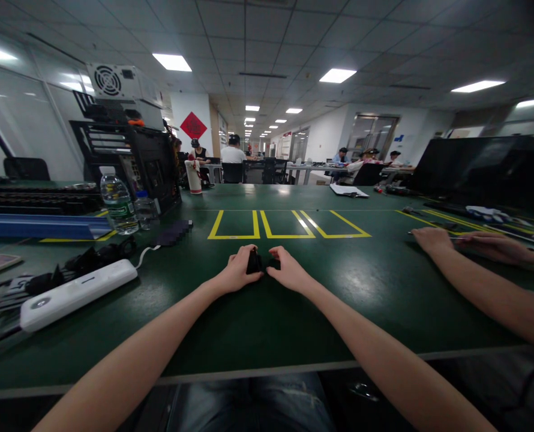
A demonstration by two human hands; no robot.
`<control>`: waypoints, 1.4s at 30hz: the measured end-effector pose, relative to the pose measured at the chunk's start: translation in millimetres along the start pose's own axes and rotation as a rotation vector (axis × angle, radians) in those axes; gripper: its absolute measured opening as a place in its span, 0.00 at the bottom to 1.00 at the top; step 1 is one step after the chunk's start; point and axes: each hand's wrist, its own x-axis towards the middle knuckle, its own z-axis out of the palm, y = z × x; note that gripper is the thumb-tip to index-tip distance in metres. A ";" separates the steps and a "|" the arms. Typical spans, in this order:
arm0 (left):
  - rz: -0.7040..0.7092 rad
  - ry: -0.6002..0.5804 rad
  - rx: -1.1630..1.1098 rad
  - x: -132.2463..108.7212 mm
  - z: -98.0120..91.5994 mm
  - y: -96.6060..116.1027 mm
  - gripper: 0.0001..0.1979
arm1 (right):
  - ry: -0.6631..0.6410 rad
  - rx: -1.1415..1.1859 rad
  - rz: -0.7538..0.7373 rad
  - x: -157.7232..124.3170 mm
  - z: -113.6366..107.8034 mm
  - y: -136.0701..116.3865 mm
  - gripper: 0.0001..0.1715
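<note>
My left hand (239, 270) is closed around a small black object (254, 262) just above the green tabletop, thumb below and fingers over it. Its exact kind does not show. Facing it, a short gap away, my right hand (288, 270) has its thumb and fingers curled round a small dark piece (274, 263), mostly hidden by the fingers. Both hands are over the middle of the green table (258, 324), in front of yellow tape outlines (261, 236).
A white power strip (80, 294), water bottle (117, 201) and computer case (152, 162) stand on the left. At right are another person's hands (433, 240) and a dark monitor (478, 174). A clipboard (348, 191) lies at the far edge.
</note>
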 end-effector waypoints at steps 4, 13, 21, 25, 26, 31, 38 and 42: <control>-0.087 -0.070 -0.077 6.0 -0.7 -5.9 0.28 | -0.086 -0.121 0.022 -5.8 -7.4 -1.8 0.40; -0.139 -0.065 -0.108 5.9 -2.4 -9.2 0.29 | -0.073 -0.151 0.038 -1.8 -15.6 9.1 0.28; -0.168 -0.103 -0.078 -0.7 -10.5 -3.0 0.27 | -0.070 -0.142 -0.083 -1.7 -11.1 -2.6 0.21; -0.125 -0.146 -0.052 -32.5 -35.8 -4.6 0.27 | -0.141 -0.199 -0.331 -9.4 4.5 -28.8 0.21; -0.130 -0.167 -0.044 -44.5 -45.3 -4.9 0.27 | -0.162 -0.205 -0.384 -10.7 11.1 -38.9 0.22; -0.252 -0.219 -0.001 -119.2 -98.8 -14.8 0.27 | -0.287 -0.105 -0.570 -4.0 60.9 -101.8 0.28; -0.326 0.012 0.272 -214.7 -143.5 -84.5 0.26 | -0.365 0.177 -0.599 14.7 151.4 -169.7 0.25; -0.333 0.133 0.328 -235.3 -145.0 -101.6 0.29 | -0.472 0.277 -0.452 15.8 172.2 -183.9 0.25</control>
